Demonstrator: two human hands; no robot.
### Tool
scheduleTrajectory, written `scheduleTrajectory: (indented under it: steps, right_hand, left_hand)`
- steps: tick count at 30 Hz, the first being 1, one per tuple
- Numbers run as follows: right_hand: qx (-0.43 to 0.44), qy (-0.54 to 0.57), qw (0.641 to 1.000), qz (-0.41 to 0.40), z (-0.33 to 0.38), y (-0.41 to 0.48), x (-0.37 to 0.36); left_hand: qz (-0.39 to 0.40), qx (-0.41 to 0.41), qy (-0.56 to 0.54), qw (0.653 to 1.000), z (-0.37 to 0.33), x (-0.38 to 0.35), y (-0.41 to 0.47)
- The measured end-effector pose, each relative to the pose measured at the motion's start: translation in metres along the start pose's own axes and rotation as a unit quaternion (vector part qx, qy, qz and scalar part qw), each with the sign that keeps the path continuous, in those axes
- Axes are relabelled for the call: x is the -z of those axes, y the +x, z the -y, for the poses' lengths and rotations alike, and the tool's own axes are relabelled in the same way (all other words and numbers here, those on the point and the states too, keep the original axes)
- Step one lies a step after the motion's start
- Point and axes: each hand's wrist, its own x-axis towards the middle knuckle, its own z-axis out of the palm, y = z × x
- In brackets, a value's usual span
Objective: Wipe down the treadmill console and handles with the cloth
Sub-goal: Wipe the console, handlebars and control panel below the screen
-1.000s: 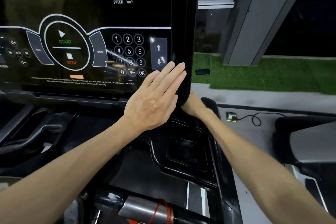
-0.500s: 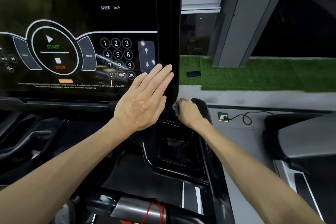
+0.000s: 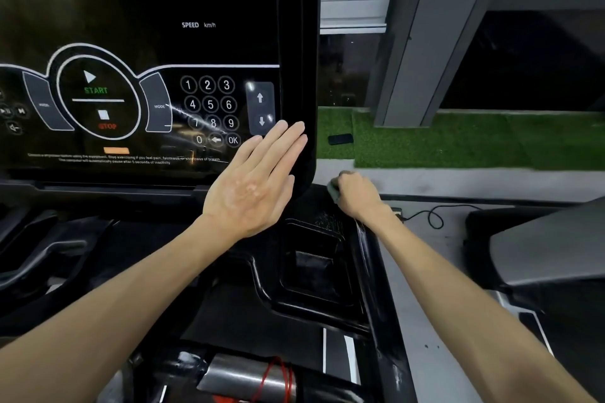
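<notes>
Left hand (image 3: 252,186) flat with straight fingers on the shiny black treadmill console (image 3: 140,101) by its lower right corner, right hand (image 3: 357,195) curled around a small grey cloth (image 3: 333,190), pressed on the black handle top (image 3: 363,239) just beside the console

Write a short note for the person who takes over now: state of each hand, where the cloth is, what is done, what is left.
Left hand: open, flat on the lower right corner of the console.
Right hand: grips the grey cloth at the top of the right handle, beside that corner.
Done: cannot tell from this view.
Left: likely the handle downward, then the console, where streaks cross the keypad.
</notes>
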Motion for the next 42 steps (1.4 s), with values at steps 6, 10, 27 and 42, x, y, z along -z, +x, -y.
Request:
scheduleTrajectory:
  steps: [6, 10, 27, 42]
  right_hand:
    - [-0.034, -0.002, 0.996, 0.081, -0.018, 0.006, -0.024]
    - [0.037, -0.002, 0.999, -0.021, -0.008, -0.043, -0.029]
    - [-0.074, -0.003, 0.996, 0.048, -0.009, -0.005, -0.031]
    - [0.133, -0.094, 0.986, 0.023, -0.002, -0.033, -0.037]
  left_hand:
    - [0.004, -0.002, 0.003, 1.000, 0.000, 0.000, 0.000]
    - [0.003, 0.003, 0.000, 1.000, 0.000, 0.001, 0.000]
    - [-0.006, -0.001, 0.005, 1.000, 0.001, -0.001, 0.000]
    - [-0.014, 0.003, 0.009, 1.000, 0.000, -0.002, 0.000]
